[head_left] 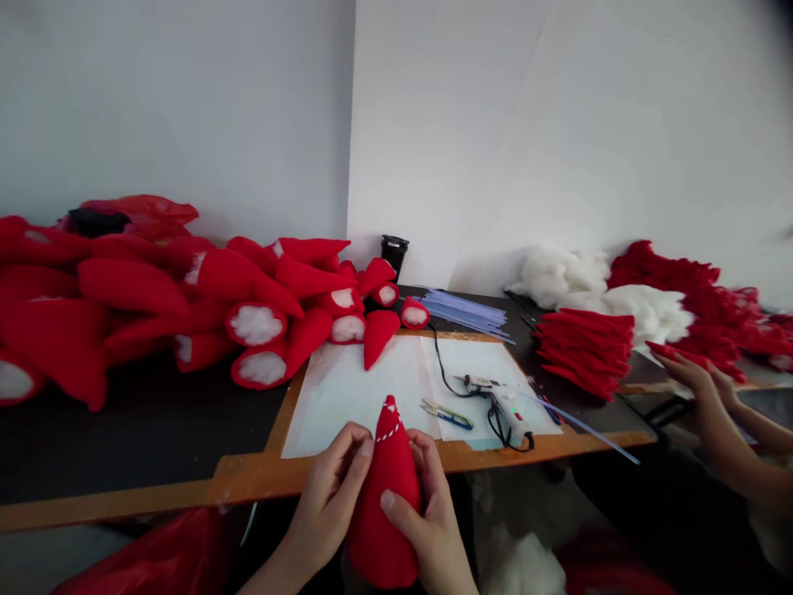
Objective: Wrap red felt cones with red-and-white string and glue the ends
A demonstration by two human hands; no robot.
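A red stuffed fabric cone [396, 471] points tip-up in front of me, just off the table's front edge. Red-and-white twisted cord [389, 433] crosses it near the tip. My right hand [427, 512] is closed around its right side, thumb lying across the front. At the upper left side, my left hand [338, 479] is closed against the cone, thumb and index finger together beside the cord's left end. Whether those fingers also pinch the cord is hidden. On the white sheet [347, 405] beyond lie blue-handled thread snips [448, 415] and a white glue gun [505, 405].
Many stuffed red cones [136, 285] pile up at left. Pale glue sticks [464, 312] lie behind the sheet; one long glue stick [595, 430] overhangs the front edge. At right are stacked red fabric pieces [586, 347], white stuffing [557, 277] and another person's hands [697, 376] holding red fabric.
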